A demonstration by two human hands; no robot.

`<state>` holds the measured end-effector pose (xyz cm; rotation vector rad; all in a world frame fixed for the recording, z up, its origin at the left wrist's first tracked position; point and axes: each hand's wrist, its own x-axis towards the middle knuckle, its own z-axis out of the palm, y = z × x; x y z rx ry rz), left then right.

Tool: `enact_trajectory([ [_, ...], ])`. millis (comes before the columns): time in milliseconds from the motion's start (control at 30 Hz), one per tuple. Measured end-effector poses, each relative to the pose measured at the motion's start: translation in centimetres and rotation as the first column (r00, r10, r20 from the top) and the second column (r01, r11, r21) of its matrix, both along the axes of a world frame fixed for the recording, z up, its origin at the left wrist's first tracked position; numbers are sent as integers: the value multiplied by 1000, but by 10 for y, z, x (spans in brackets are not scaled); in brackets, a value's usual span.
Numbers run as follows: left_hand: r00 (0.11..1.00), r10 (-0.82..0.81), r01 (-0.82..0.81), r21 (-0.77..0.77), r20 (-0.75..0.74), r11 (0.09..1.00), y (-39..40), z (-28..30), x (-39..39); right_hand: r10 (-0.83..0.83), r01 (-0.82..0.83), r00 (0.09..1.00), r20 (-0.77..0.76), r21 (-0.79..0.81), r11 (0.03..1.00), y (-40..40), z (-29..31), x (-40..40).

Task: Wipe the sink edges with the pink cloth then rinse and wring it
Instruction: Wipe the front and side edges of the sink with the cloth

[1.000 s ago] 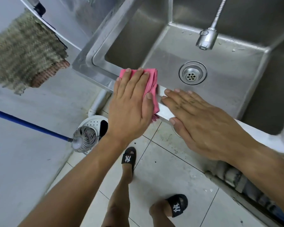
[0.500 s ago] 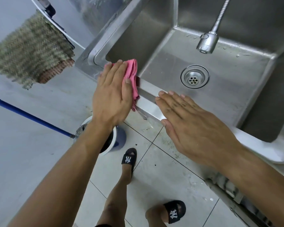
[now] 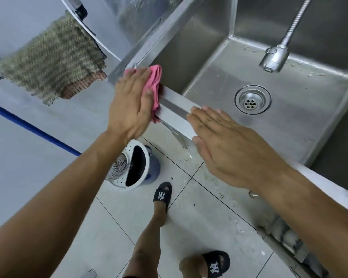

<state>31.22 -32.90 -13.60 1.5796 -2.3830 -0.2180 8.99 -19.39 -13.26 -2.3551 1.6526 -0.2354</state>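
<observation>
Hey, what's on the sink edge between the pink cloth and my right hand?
Nothing: in the head view the front sink edge runs bare between the pink cloth under the left hand and the right hand.

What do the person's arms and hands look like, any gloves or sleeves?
No gloves and no sleeves in view: both forearms are bare. The right hand has dark grime specks across its back and fingers; the left hand looks cleaner. No rings, watch or bands show.
</observation>
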Motion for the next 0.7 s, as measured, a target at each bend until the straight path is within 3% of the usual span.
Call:
enact_trajectory([
  [167,974,-223,224,-18,37,974,6,-6,17,-20,20,999,49,1,1000,-29,-4,33],
  [267,982,-177,177,12,71,984,-32,5,34,-16,16,998,56,-4,1000,-46,-6,42],
  [400,993,-120,121,-34,10,992,-21,-6,32,-12,13,998,54,-2,1000,-64,-7,53],
  [700,916,-393,395,-8,82,919,-69,2,52,-125,124,988,89,12,992,-70,-9,70],
])
